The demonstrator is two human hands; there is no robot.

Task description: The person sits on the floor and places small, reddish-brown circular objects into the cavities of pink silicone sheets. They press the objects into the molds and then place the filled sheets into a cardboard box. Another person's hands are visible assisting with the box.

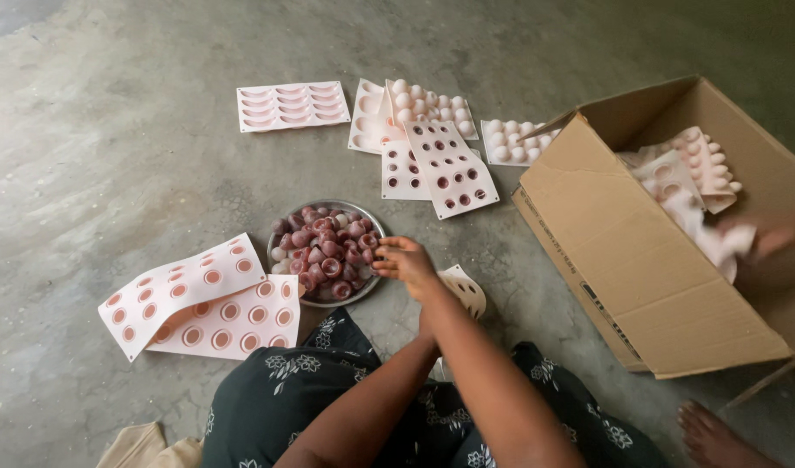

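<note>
A round metal plate (280, 236) on the concrete floor holds a heap of small reddish-brown cups (328, 251). My right hand (406, 260) rests at the plate's right rim, fingers curled down onto the cups; I cannot tell whether they grip one. My left forearm (371, 399) crosses under my right arm, and its hand is hidden behind it. A pale round perforated mould piece (464, 290) shows just past that spot. Two pink mould sheets (198, 303) with round cavities lie left of the plate.
Several white and pink mould sheets (432, 139) lie farther back. An open cardboard box (623, 260) at the right holds more moulds. Another person's blurred hand (778, 230) reaches into it, and their bare foot (718, 438) is at lower right.
</note>
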